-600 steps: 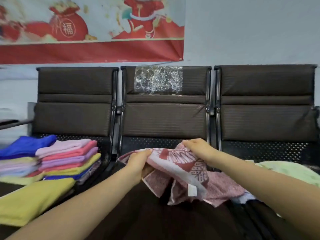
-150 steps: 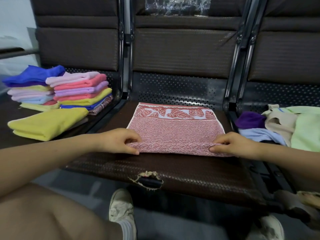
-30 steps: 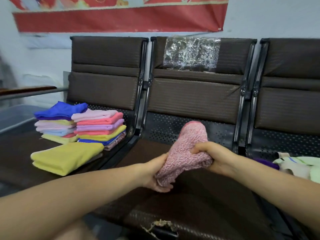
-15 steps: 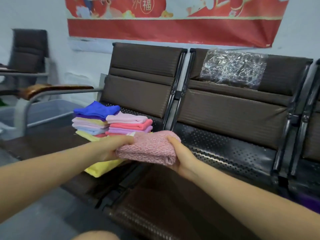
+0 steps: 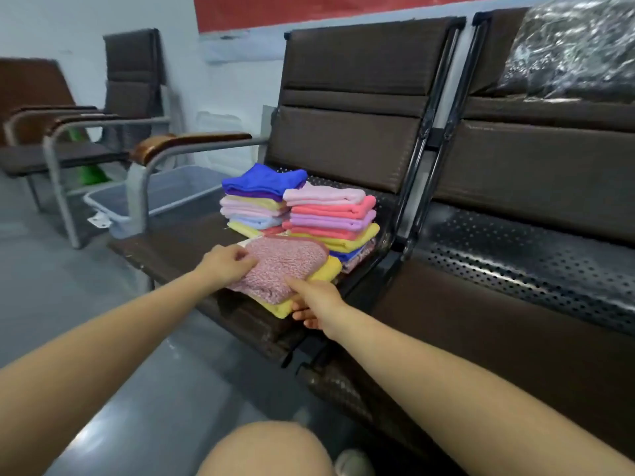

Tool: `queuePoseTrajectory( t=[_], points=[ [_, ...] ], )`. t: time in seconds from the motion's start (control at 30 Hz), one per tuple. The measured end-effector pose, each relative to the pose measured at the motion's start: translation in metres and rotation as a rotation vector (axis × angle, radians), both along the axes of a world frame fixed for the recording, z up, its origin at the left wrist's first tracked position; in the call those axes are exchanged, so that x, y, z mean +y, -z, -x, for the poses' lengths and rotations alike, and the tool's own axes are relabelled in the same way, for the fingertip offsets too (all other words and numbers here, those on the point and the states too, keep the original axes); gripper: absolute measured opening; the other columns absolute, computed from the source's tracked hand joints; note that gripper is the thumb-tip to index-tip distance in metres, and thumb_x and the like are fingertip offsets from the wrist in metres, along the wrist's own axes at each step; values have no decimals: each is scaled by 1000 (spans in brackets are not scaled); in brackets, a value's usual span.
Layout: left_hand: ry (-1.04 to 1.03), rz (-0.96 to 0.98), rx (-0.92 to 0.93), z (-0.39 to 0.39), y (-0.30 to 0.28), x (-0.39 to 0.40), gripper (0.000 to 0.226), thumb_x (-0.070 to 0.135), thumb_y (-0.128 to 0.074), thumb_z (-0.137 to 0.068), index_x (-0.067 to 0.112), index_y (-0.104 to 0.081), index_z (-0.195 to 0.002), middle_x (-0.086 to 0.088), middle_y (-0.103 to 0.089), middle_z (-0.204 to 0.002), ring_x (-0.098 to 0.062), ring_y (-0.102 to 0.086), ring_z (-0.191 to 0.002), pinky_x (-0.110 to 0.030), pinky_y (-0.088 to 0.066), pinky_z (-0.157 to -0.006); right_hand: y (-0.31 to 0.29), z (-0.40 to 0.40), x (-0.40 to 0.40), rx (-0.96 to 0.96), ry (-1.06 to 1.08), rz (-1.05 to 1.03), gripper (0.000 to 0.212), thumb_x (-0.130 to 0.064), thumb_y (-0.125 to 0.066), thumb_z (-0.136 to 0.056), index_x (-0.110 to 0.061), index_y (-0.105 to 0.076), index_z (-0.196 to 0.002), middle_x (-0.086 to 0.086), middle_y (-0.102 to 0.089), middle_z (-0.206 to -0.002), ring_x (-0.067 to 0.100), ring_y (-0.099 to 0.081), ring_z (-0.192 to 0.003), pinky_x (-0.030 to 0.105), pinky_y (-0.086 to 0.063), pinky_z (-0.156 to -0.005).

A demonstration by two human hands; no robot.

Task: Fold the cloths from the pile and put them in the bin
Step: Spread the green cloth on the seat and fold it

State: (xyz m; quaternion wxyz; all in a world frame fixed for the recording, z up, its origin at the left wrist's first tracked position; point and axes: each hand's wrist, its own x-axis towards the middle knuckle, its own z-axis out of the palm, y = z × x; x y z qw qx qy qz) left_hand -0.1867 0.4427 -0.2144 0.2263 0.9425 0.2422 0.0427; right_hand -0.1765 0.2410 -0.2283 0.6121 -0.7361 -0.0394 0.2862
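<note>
Being set down on the yellow cloth [image 5: 328, 269], the folded pink cloth [image 5: 280, 269] is being steadied at two edges on the near part of the left seat [image 5: 178, 250]. Its left edge is being pinched by the curled fingers of the left hand [image 5: 225, 264]; its near right corner is being held by the right hand [image 5: 314, 304], thumb on top and fingers tucked beneath. Two stacks [image 5: 299, 211] are standing just beyond it. Judging from this, edges are best being squared over the yellow cloth before the fingers are being slid out flat, so the fold is not being dragged open. A grey bin [image 5: 165, 195] is lying on the floor, far left, beyond the armrest [image 5: 192, 142].
</note>
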Motion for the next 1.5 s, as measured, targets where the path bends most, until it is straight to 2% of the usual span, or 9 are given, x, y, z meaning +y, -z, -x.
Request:
queuePoseTrajectory(
  t=[0.2, 0.33, 0.5, 0.83, 1.03, 1.2, 1.3, 1.4, 1.5],
  points=[
    [-20, -239, 18, 9, -40, -41, 51, 62, -47, -87, 26, -60, -121, -14, -47, -133, -35, -42, -125, -45, -37, -101, -22, -7, -61, -12, -33, 33, 36, -46, -48, -96, -14, -59, -84, -1, -56, -66, 10, -52, -55, 20, -38, -51],
    [238, -107, -146, 11, -68, -125, 36, 49, -48, -93, 17, -65, -87, -9, -65, -95, -25, -60, -96, -30, -42, -77, -34, -8, -131, -51, -37, 83, 38, -47, -44, -98, -15, -61, -86, -1, -59, -65, 10, -55, -55, 21, -38, -52],
    [550, -25, -136, 1, -84, -261, 32, 39, -50, -94, 14, -70, -98, -4, -69, -100, -20, -62, -97, -26, -44, -80, -60, 1, -249, -116, 55, 167, 33, -38, -42, -101, -13, -61, -90, -1, -60, -65, 10, -55, -56, 20, -38, -52],
    [727, 811, 7, -22, -114, -547, 15, 18, -53, -94, 16, -57, -80, -2, -57, -78, -15, -51, -61, -23, -43, -62, -80, 32, -502, -126, 714, 273, 32, -20, -38, -99, -12, -54, -72, 1, -54, -53, 10, -47, -40, 19, -29, -47],
    [812, 901, 157, -2, -81, -666, 14, 23, -50, -94, 16, -55, -83, -5, -57, -76, -19, -52, -61, -26, -43, -59, -69, 95, -638, -354, 937, 890, 30, -25, -47, -93, -7, -61, -73, 9, -63, -78, 29, -60, -84, 31, -41, -71],
    [1026, 708, 110, 18, -17, -719, 12, 23, -47, -91, 23, -57, -85, -5, -62, -93, -24, -62, -81, -31, -53, -74, -54, 151, -733, 33, 1121, 1233, 66, -59, -45, -89, -8, -50, -131, 15, -55, -131, 33, -50, -121, 40, -39, -102],
    [1149, 623, 42, 28, 5, -742, 13, 23, -49, -90, 30, -57, -98, 0, -58, -106, -16, -63, -80, -23, -52, -73, -49, 166, -745, 25, 1212, 815, 52, -37, -54, -95, -3, -47, -134, 12, -54, -134, 31, -52, -117, 38, -40, -103],
    [1176, 535, 29, 32, 19, -762, 32, 26, -50, -92, 24, -55, -123, 3, -55, -108, -15, -55, -95, -24, -43, -79, -43, 164, -742, -3, 1301, 344, 51, -27, -67, -89, -4, -46, -129, 11, -54, -121, 32, -53, -110, 37, -49, -84],
    [1141, 528, 62, 33, 28, -775, 42, 29, -50, -94, 17, -47, -134, -4, -56, -122, -18, -54, -103, -26, -42, -82, -26, 147, -748, 87, 1293, 395, 73, -39, -72, -82, -3, -42, -137, 14, -52, -132, 32, -50, -120, 38, -44, -98]
  ],
)
